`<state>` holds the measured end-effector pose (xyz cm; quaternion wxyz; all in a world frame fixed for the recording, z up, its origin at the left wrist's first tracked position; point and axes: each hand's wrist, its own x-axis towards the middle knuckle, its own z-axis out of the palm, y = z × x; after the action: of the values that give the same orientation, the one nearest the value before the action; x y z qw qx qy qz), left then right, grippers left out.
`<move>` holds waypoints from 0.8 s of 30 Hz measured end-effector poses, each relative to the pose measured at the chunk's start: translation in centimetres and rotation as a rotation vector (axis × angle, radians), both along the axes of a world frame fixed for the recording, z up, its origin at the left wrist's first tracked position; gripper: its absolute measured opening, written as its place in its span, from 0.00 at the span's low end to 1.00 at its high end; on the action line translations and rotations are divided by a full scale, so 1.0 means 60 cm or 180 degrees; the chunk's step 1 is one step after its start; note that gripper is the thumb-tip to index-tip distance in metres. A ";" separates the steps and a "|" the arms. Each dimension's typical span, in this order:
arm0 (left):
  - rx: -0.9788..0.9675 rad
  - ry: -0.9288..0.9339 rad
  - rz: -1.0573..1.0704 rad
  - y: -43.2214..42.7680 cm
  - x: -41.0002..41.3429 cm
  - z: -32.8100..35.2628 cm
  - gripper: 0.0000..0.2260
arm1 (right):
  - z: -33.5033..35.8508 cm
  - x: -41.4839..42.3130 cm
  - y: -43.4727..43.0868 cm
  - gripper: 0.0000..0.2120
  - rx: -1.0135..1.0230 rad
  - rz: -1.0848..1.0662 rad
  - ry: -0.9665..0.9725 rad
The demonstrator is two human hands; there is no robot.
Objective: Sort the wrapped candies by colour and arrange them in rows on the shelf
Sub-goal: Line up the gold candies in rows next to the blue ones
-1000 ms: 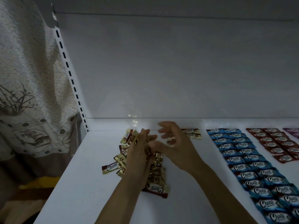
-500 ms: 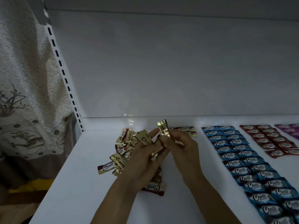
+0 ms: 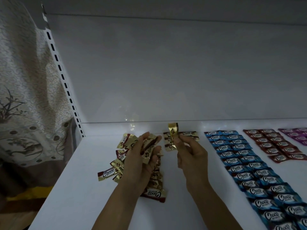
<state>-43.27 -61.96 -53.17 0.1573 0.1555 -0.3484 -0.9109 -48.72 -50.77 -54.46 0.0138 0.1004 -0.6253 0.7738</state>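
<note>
On the white shelf [image 3: 79, 188] lies a loose pile of gold wrapped candies [image 3: 116, 166]. My left hand [image 3: 141, 156] hovers over the pile and grips a few gold candies [image 3: 148, 146]. My right hand [image 3: 191, 153] pinches one gold candy [image 3: 173, 131] upright, lifted above a short row of gold candies [image 3: 186, 135] near the back wall. Right of that lie two long columns of blue candies [image 3: 245, 161], then red candies [image 3: 275, 145], then purple candies [image 3: 297, 135] at the frame's edge.
The shelf's grey back wall [image 3: 166, 72] rises just behind the rows. A slotted white upright [image 3: 64, 80] marks the shelf's left end, with a patterned curtain [image 3: 25, 88] beyond it. Bare shelf lies between the gold pile and the blue columns.
My hands have parted: the right hand drew one gold candy out of the left hand's bunch and moved right, holding it upright. The left hand keeps the rest.
</note>
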 end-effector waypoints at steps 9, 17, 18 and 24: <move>-0.0880 -0.0015 -0.0052 0.008 -0.009 0.006 0.10 | 0.009 0.012 0.001 0.05 -0.0038 -0.0013 0.0202; -0.1969 0.0000 -0.0006 -0.005 0.000 -0.017 0.15 | 0.010 0.004 0.000 0.08 -0.0550 0.0190 -0.0327; -0.1991 -0.0003 0.0035 -0.005 0.000 -0.021 0.14 | 0.009 0.005 0.002 0.06 -0.0594 0.0217 -0.0388; -0.1773 0.0040 0.0086 -0.014 0.003 -0.025 0.08 | 0.007 0.002 0.006 0.05 -0.0665 0.0399 -0.0372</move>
<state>-43.06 -62.79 -54.65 0.2083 0.1052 -0.5823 -0.7788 -48.61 -50.43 -54.05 -0.0607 0.0920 -0.5336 0.8385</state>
